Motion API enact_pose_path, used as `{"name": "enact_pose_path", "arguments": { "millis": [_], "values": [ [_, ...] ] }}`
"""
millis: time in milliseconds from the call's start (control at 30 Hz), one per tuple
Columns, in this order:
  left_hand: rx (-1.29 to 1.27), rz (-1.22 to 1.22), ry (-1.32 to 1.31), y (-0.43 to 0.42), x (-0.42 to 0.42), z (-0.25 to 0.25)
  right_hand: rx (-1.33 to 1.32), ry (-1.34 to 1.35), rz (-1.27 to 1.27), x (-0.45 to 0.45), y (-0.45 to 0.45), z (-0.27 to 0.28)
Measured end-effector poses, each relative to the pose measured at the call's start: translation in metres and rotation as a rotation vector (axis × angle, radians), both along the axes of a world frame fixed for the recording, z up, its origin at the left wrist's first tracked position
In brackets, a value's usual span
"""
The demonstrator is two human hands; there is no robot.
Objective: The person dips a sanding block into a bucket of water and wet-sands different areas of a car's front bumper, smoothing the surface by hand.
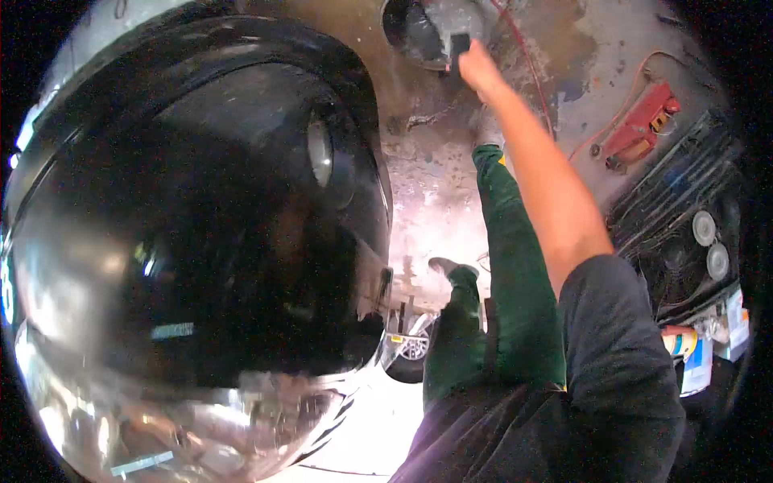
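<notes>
My right hand [478, 68] is at the top of the view, at the end of an outstretched bare forearm. Its fingers are closed on a small dark rectangular object [460, 43], too small to identify. Behind that object is a round, bucket-like container [404, 28] with a dark and pale grey inside; whether the two touch is unclear. My left hand is out of view.
A glossy black car [201, 233] fills the left side. On the right are a red floor jack [642, 129], a hose [541, 88] on the floor, and a black radiator-like part [672, 258] with two pale discs. A wheel [413, 348] shows low centre.
</notes>
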State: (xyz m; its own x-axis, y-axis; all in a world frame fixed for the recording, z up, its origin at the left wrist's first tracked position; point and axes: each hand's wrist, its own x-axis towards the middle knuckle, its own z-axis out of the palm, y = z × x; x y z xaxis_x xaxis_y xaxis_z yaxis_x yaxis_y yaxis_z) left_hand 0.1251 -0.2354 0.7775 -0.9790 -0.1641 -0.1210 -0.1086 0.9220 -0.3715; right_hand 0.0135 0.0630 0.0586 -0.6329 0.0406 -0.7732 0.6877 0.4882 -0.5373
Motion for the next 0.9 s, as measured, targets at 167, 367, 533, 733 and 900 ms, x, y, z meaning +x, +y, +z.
{"name": "enact_pose_path", "arguments": {
  "millis": [167, 367, 533, 733, 900],
  "values": [
    [0.157, -0.105, 0.125, 0.006, 0.006, -0.007, -0.623, -0.084, -0.273, 0.037, -0.007, 0.22],
    [0.216, -0.18, 0.17, 0.023, -0.001, -0.007, -0.689, -0.129, -0.369, 0.127, -0.051, 0.436],
    [0.209, -0.35, 0.354, 0.028, -0.022, 0.003, -0.348, 0.356, -0.28, 0.166, -0.096, 0.44],
    [0.522, -0.352, 0.347, 0.049, -0.083, -0.032, -0.679, 0.244, -0.529, 0.196, -0.101, 0.438],
    [0.595, -0.292, 0.297, 0.038, -0.103, -0.045, -0.845, 0.123, -0.558, 0.223, -0.089, 0.444]
  ]
}}
